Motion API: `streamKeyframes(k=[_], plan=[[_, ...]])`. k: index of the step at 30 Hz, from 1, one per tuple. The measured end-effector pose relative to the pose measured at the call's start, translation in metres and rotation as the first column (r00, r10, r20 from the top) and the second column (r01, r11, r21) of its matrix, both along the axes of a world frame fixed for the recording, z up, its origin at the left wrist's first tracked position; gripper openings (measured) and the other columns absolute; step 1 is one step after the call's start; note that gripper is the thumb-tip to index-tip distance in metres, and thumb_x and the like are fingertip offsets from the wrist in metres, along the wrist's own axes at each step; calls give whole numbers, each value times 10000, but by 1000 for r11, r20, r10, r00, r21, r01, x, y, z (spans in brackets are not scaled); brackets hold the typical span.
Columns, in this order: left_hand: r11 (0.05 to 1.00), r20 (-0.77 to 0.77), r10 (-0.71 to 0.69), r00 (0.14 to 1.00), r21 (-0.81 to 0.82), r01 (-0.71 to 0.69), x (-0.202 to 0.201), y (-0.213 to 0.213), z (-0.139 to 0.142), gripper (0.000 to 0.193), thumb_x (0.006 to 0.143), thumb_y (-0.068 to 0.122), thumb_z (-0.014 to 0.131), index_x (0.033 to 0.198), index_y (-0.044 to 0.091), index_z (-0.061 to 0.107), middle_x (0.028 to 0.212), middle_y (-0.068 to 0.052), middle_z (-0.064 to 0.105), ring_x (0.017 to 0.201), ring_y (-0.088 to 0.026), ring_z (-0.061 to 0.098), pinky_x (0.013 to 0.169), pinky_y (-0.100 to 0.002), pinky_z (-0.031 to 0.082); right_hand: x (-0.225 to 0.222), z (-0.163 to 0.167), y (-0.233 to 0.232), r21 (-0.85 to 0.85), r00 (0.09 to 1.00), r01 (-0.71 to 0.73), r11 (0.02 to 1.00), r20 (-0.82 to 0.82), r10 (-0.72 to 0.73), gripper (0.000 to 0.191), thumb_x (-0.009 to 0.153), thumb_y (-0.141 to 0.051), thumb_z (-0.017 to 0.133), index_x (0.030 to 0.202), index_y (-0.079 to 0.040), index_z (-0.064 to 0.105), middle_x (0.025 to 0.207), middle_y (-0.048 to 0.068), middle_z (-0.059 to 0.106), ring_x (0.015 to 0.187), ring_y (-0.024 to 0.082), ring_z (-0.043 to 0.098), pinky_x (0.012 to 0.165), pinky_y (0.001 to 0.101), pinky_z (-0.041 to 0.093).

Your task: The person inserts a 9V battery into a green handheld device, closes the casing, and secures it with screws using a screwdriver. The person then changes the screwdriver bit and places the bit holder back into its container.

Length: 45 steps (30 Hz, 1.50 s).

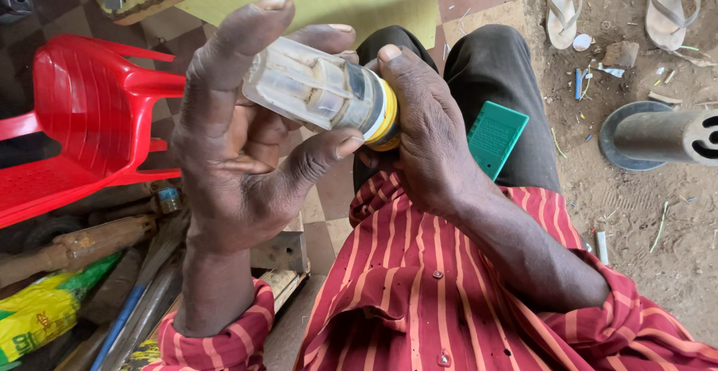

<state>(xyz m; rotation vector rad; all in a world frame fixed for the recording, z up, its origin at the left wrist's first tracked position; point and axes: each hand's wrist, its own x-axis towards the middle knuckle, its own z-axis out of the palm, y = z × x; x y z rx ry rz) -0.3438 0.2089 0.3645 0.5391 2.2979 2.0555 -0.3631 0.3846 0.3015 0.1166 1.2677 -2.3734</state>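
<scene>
At the far left a red plastic chair (82, 117) lies tipped on the checkered floor (333, 191), with wooden-handled tools (75, 245) and a yellow-green bag (41, 313) in a heap just below it. The left hand (239, 154) is raised over the lap, fingers spread wide and curled round a clear plastic cylinder (314, 90); the thumb presses it from below and the fingertips from above. The cylinder lies tilted, its yellow cap (387, 117) with a white ring pointing right. The right hand (426, 128) is closed on that capped end, thumb on top, fingers wrapped beneath it. Both wrists come out of red striped shirt sleeves (419, 289). A green rectangular plastic piece (495, 135) rests on the dark trousers (508, 72) at the right knee. Further right, on the dirt ground (658, 251), stands a grey metal pipe on a round flange (658, 135), and two sandals (613, 4) lie near the top edge.
</scene>
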Motion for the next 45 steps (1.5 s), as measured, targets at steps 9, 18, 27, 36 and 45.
streamKeyframes(k=[9, 18, 27, 36, 45], plan=[[999, 27, -22, 999, -40, 23, 8, 0, 0, 685, 1035, -69, 819, 1539, 94, 384, 1505, -145, 532, 1377, -186, 548, 1177, -334, 556, 1, -8, 0, 50, 999, 50, 997, 2, -51, 426, 1095, -423, 407, 1066, -53, 616, 859, 57, 611, 670, 117, 586, 548, 259, 495], [998, -101, 44, 994, -40, -48, 10, 5, -21, 735, 998, -45, 889, 1544, 114, 423, 1497, -29, 466, 1340, -179, 591, 1120, -319, 553, 1, -19, -2, 98, 969, 153, 983, -211, -130, 411, 1153, -336, 383, 1072, -13, 624, 999, 43, 628, 901, 105, 584, 854, 281, 523], [997, -9, 35, 999, 65, -35, 14, 5, -18, 718, 1015, -87, 849, 1552, 110, 414, 1486, -51, 497, 1353, -212, 593, 1127, -351, 566, 6, -23, -7, 8, 954, 240, 971, -185, -234, 334, 1154, -305, 421, 1052, -34, 588, 931, 27, 595, 822, 77, 548, 737, 246, 485], [999, -60, 41, 997, -17, -42, 17, 7, -13, 724, 987, -92, 867, 1534, 103, 434, 1468, -58, 498, 1353, -216, 583, 1140, -360, 592, 6, -20, -7, 5, 948, 241, 970, -213, -235, 342, 1160, -298, 407, 1066, -20, 582, 971, 35, 595, 878, 88, 539, 818, 260, 495], [990, -125, 56, 991, -124, -71, 14, 11, -18, 703, 966, 39, 884, 1502, 97, 434, 1478, -71, 529, 1348, -215, 635, 1121, -336, 593, 6, -16, -5, 2, 955, 231, 973, -192, -226, 336, 1160, -287, 423, 1035, -23, 587, 948, 34, 595, 862, 90, 537, 807, 265, 489]])
